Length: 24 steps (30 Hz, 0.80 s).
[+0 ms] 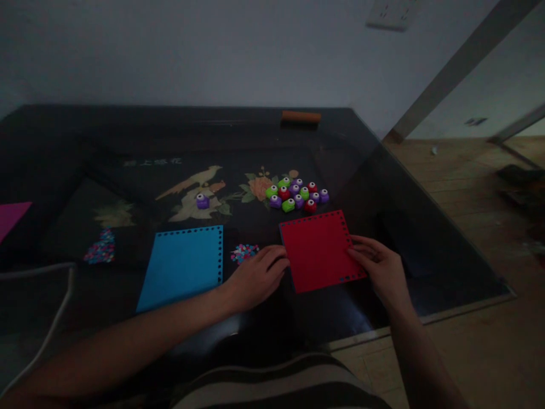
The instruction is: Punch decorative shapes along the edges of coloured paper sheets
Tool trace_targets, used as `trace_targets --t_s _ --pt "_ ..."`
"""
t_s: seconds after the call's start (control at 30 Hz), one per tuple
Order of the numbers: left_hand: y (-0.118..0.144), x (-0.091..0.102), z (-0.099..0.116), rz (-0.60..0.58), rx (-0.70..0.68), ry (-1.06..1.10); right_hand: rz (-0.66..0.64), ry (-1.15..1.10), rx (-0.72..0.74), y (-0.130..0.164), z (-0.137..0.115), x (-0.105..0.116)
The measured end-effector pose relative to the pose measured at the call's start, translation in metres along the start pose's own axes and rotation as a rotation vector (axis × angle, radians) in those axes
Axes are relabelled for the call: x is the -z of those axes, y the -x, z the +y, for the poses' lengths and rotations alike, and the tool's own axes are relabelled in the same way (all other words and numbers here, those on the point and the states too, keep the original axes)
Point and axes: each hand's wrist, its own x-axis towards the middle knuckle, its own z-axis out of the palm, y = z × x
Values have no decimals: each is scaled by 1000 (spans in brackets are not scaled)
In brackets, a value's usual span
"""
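A square of red paper [317, 250] is held between my two hands over the dark table. Small holes run along its top and right edges and part of its bottom edge. My left hand [260, 275] grips the left edge with fingers and thumb closed. At the right edge, my right hand [380, 266] pinches the sheet between thumb and fingers. Just behind the red paper sits a cluster of small craft punches [298, 193] in green, purple and red, with eye-like tops. Beside my left hand lies a pile of paper confetti [244, 253], partly covered by it.
Left of my forearm lies blue paper [185, 264], punched along two edges. A lone purple punch [202, 201] stands behind it. Another confetti pile [102, 247] and pink paper [12, 217] are farther left. A brown cylinder [301, 117] rests near the wall. The dark table [238, 133] has a bird-and-flower picture.
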Motion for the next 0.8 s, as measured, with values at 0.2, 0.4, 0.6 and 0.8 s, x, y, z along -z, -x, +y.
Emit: trace_targets --t_s 0.2,0.4,0.6,0.8 --pt "2 -4 2 -61 29 -79 -6 -18 15 -1 4 -3" --pt "1 -5 2 -103 46 -160 -1 -21 14 0 3 -4" --pt "0 -4 0 -133 27 -176 -20 -25 6 -1 4 -5" --pt "1 -5 -1 -124 19 -176 -39 -16 22 -1 4 -5"
